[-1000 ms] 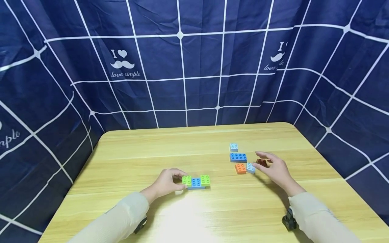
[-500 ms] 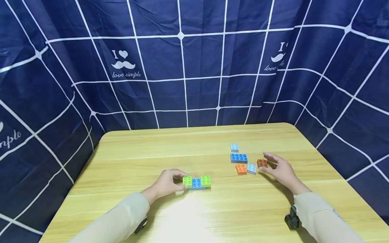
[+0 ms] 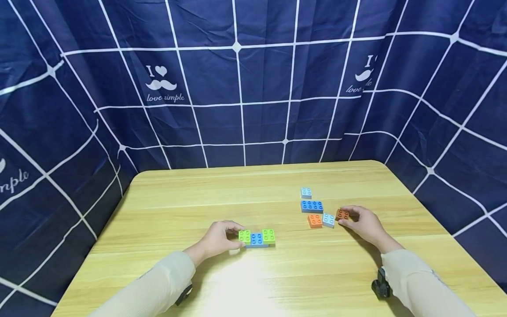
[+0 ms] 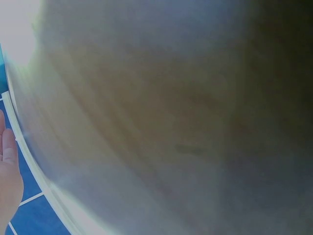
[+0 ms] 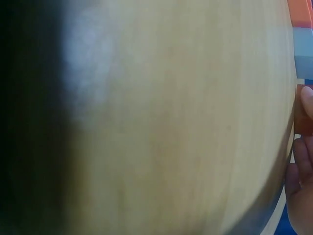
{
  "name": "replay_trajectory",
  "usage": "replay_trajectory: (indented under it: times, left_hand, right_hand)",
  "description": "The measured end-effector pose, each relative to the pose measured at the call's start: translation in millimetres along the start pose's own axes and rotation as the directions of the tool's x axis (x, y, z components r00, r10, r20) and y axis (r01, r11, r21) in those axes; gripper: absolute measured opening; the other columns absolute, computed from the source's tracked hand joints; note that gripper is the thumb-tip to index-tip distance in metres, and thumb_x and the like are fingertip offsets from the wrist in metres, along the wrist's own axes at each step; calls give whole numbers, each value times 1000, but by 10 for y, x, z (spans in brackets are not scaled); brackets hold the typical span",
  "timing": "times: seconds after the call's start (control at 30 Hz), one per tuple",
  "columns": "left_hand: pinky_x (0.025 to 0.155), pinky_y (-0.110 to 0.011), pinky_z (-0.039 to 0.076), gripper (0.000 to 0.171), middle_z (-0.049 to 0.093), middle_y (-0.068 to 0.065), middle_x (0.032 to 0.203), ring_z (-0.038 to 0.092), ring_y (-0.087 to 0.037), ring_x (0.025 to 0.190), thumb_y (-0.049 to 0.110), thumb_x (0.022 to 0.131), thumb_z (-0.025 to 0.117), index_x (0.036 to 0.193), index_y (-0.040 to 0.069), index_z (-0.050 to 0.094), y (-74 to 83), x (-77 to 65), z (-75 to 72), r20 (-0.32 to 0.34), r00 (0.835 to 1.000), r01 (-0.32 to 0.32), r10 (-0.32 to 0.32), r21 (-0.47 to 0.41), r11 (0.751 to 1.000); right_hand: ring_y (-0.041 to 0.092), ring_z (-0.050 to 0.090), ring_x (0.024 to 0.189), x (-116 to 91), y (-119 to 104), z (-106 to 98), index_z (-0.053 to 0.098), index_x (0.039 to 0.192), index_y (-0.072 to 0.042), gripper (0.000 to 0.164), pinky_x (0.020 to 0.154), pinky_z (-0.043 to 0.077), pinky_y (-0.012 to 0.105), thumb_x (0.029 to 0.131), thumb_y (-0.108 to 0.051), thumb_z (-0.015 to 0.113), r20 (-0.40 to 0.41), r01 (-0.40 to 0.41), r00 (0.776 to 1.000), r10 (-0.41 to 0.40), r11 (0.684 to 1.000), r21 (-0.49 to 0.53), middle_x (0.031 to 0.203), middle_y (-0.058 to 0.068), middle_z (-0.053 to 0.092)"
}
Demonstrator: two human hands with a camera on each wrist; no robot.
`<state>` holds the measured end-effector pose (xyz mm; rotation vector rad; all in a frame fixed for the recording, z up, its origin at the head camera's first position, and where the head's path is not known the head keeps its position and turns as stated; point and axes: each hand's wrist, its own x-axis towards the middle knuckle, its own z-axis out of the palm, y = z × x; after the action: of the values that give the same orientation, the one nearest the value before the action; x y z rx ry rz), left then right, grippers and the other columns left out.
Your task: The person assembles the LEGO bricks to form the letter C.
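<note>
In the head view my left hand (image 3: 215, 240) pinches the left end of a small build: a blue toy building brick (image 3: 257, 239) with a lime green brick (image 3: 244, 237) on its left end and a second green brick (image 3: 269, 236) on its right. My right hand (image 3: 366, 224) grips a reddish-brown brick (image 3: 342, 214) between thumb and fingers, at table level. The right wrist view catches the brown brick (image 5: 302, 117) at its right edge, thumb against it. Only part of the left hand (image 4: 9, 181) shows in the left wrist view, its build out of sight.
Left of the brown brick lie a light blue brick (image 3: 328, 220) and an orange brick (image 3: 315, 221), close together. Behind them are a long blue brick (image 3: 311, 206) and another light blue brick (image 3: 306, 193). A dark blue curtain (image 3: 261, 119) surrounds the wooden table (image 3: 178, 193).
The right hand has shifted rightward from beside the light blue brick, and its fingers have closed onto the brown brick. My left hand stays with the green and blue build.
</note>
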<state>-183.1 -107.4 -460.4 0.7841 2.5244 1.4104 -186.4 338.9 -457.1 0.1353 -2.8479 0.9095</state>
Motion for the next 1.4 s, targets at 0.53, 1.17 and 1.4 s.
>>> replay_trajectory:
  times: [0.53, 1.17, 1.4]
  left_hand:
    - [82, -29, 51, 34, 67, -2, 103, 61, -16, 90, 11, 76, 79, 108, 5, 69, -8, -13, -7, 5, 1000, 8, -8, -9, 1000]
    - [83, -31, 52, 34, 68, -2, 103, 61, -17, 91, 11, 76, 80, 108, 5, 69, -11, -8, -7, -2, 1000, -12, 12, -7, 1000]
    - [83, -31, 52, 34, 68, -2, 102, 61, -16, 90, 12, 75, 80, 107, 5, 70, -18, -2, -6, -7, 1000, -31, 31, -10, 999]
  right_hand:
    - [38, 62, 96, 72, -234, -56, 60, 121, 3, 47, 79, 53, 47, 84, -23, 75, -69, 45, 997, -41, 997, 69, 109, 23, 63]
    - [23, 64, 92, 174, -1144, 444, 67, 113, -5, 40, 79, 54, 37, 76, -16, 81, 13, 202, 977, -212, 944, 260, 106, 9, 66]
    - [17, 60, 95, 114, -1518, 651, 68, 114, -13, 39, 82, 52, 40, 77, -22, 80, 110, 224, 958, -263, 932, 284, 106, -2, 65]
